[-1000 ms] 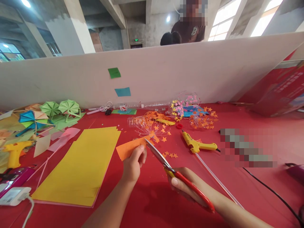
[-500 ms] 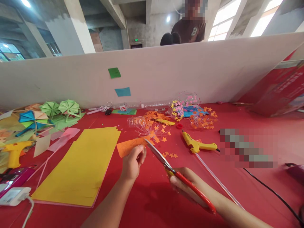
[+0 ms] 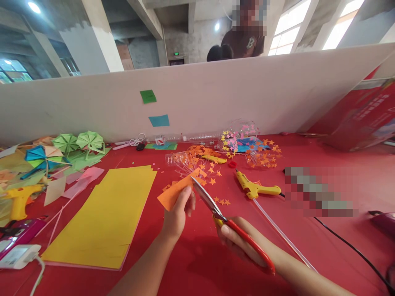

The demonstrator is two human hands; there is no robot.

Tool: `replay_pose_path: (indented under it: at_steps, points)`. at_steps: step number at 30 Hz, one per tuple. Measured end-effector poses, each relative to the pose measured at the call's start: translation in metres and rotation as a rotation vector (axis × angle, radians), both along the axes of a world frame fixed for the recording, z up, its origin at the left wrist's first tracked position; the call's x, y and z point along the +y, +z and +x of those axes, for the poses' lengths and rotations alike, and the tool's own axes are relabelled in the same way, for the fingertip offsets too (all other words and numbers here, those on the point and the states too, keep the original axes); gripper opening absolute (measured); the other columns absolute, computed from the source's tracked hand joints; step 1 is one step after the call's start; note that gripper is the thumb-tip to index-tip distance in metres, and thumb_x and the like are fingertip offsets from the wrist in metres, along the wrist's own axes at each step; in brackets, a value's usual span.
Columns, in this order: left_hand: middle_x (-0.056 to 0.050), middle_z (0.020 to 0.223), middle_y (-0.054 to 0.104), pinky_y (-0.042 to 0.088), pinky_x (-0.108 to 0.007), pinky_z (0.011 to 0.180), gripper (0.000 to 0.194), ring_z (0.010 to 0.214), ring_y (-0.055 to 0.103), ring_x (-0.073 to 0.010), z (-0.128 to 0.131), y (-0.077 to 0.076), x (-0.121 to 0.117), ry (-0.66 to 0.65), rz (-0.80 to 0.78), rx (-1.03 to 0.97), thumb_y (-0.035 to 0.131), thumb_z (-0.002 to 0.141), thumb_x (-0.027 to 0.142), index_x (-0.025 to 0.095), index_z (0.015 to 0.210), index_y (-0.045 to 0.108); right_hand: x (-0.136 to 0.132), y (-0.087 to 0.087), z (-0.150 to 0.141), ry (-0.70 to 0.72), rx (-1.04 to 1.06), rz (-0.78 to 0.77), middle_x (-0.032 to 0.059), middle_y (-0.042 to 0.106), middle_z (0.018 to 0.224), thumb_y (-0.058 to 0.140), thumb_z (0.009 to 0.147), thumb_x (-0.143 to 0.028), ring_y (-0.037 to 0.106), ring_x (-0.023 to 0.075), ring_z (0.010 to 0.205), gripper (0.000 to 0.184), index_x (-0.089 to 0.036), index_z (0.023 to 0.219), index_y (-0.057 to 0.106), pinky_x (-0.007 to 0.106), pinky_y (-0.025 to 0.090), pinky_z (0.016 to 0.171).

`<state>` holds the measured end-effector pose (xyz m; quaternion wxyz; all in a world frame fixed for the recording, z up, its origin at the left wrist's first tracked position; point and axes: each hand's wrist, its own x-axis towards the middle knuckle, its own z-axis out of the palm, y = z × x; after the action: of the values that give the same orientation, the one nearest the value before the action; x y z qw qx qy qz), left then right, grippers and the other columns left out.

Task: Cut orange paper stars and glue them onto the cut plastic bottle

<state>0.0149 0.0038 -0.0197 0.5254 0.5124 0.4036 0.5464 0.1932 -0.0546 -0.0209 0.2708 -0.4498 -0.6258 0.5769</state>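
Note:
Between the thumb and fingers of my left hand [image 3: 180, 205] is a strip of orange paper [image 3: 173, 193], tilted up over the red table. My right hand [image 3: 236, 238] grips red-handled scissors [image 3: 212, 204] whose tip meets the right end of the strip. The blades look nearly closed. Just beyond the paper lie cut orange stars [image 3: 212, 181] and a cut clear plastic bottle [image 3: 175, 159]. A few more small orange stars [image 3: 222, 202] rest to the right of the blades.
Yellow paper sheets [image 3: 105, 222] lie left of my hands. A yellow glue gun [image 3: 254, 187] with a clear stick sits to the right. Folded paper umbrellas [image 3: 89, 142] and a second glue gun [image 3: 21, 197] are far left. A white partition [image 3: 197, 98] stands behind.
My left hand has shifted slightly right and turned the orange strip, so its right end sits higher. The scissors stay at the paper's edge, with the right hand nearly still.

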Motion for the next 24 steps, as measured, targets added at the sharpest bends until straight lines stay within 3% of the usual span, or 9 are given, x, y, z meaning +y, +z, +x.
replay_pose_path:
  at_steps: [5, 12, 18, 24]
  points:
    - [0.003, 0.048, 0.043, 0.036, -0.023, 0.047, 0.048, 0.043, 0.040, -0.0084, 0.012, 0.004, -0.008, 0.074, 0.061, 0.127, 0.042, 0.087, 0.054, 0.019, 0.054, 0.045, 0.000, -0.008, -0.003, -0.009, 0.076, -0.036, -0.0081, 0.038, 0.043, 0.041, 0.079, -0.077, 0.029, 0.0062, 0.036, 0.059, -0.019, 0.069, 0.045, 0.021, 0.020, 0.037]
    - [0.002, 0.054, 0.046, 0.041, -0.023, 0.051, 0.051, 0.048, 0.044, -0.0099, 0.018, -0.003, -0.009, 0.194, 0.070, 0.129, 0.044, 0.082, 0.065, 0.021, 0.058, 0.046, -0.003, -0.012, -0.009, -0.007, 0.148, -0.048, -0.0088, 0.038, 0.043, 0.043, 0.080, -0.076, 0.031, 0.0057, 0.035, 0.058, -0.019, 0.070, 0.046, 0.019, 0.023, 0.037]
    - [0.002, 0.053, 0.047, 0.042, -0.024, 0.053, 0.053, 0.049, 0.046, -0.0109, 0.018, -0.004, -0.006, 0.220, 0.097, 0.170, 0.044, 0.081, 0.068, 0.021, 0.056, 0.046, -0.003, -0.008, -0.015, -0.031, 0.125, -0.023, -0.0088, 0.036, 0.042, 0.041, 0.076, -0.080, 0.032, 0.0068, 0.035, 0.061, -0.020, 0.067, 0.044, 0.019, 0.025, 0.036]
    - [0.000, 0.054, 0.050, 0.046, -0.027, 0.058, 0.053, 0.052, 0.051, -0.0135, 0.020, 0.006, -0.003, 0.269, 0.136, 0.178, 0.046, 0.077, 0.071, 0.022, 0.057, 0.047, -0.003, 0.007, -0.018, -0.097, 0.086, -0.018, -0.0096, 0.036, 0.041, 0.043, 0.076, -0.078, 0.031, 0.0059, 0.034, 0.059, -0.020, 0.067, 0.045, 0.019, 0.023, 0.035]
